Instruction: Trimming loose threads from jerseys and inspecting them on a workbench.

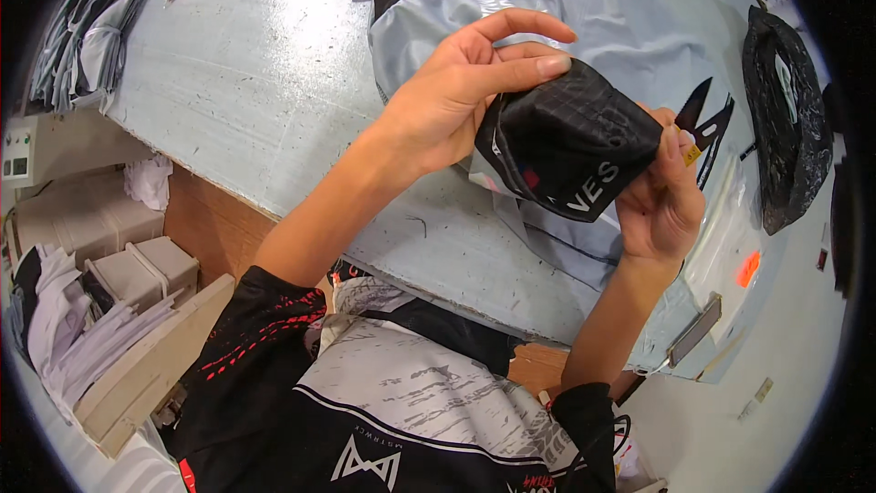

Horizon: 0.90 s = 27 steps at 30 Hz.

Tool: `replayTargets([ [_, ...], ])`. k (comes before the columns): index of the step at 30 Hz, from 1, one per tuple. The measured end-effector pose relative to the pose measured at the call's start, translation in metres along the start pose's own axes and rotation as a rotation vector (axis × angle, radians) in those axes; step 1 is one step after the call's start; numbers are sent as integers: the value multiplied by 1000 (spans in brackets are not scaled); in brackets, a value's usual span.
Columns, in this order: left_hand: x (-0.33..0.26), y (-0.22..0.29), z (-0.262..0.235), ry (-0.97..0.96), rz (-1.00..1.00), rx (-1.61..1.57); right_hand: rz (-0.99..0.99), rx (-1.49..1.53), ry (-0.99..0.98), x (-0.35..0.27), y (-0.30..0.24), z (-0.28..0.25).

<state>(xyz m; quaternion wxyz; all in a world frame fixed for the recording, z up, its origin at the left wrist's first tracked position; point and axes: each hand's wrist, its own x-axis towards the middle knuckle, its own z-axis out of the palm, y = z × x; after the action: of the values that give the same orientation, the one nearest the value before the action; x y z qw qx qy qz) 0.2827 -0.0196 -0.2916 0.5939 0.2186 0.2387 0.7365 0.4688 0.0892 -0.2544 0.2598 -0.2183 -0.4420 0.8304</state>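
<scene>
Both hands hold a black fabric piece [593, 141] with white lettering, raised above the table. My left hand [452, 96] pinches its upper left edge between thumb and fingers. On the opposite side, my right hand [664, 196] grips the edge, its fingers partly hidden behind the cloth. A light grey garment [438, 36] with a black band is spread on the table beneath; whether the black piece is joined to it, I cannot tell. Just beyond the right hand are black-bladed scissors [710, 128], with a small yellow piece [691, 154] by the fingertips.
The pale blue table [237, 82] has its near edge at my body. A black bag-like bundle [785, 119] lies at the right, near an orange sticker [749, 269]. Stacked folded cloth [96, 36] sits far left. Below are boxes [146, 274] and a wooden bin [151, 361] of white fabric.
</scene>
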Motion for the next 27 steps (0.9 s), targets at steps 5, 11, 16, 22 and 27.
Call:
replayTargets([
  [5,-2,7,2,-73,-68,-7,-27,-38,22,0,3,-5],
  [11,-8,8,9,-170,-85,155,-45,-59,65,-2,4,-4],
  [16,-9,9,9,-140,-58,174,-43,-127,108,0,5,9],
  [22,-8,3,10,-126,26,183,-102,-295,168,1,15,9],
  [27,-4,16,7,-243,103,325,-298,-375,79,0,11,5],
])
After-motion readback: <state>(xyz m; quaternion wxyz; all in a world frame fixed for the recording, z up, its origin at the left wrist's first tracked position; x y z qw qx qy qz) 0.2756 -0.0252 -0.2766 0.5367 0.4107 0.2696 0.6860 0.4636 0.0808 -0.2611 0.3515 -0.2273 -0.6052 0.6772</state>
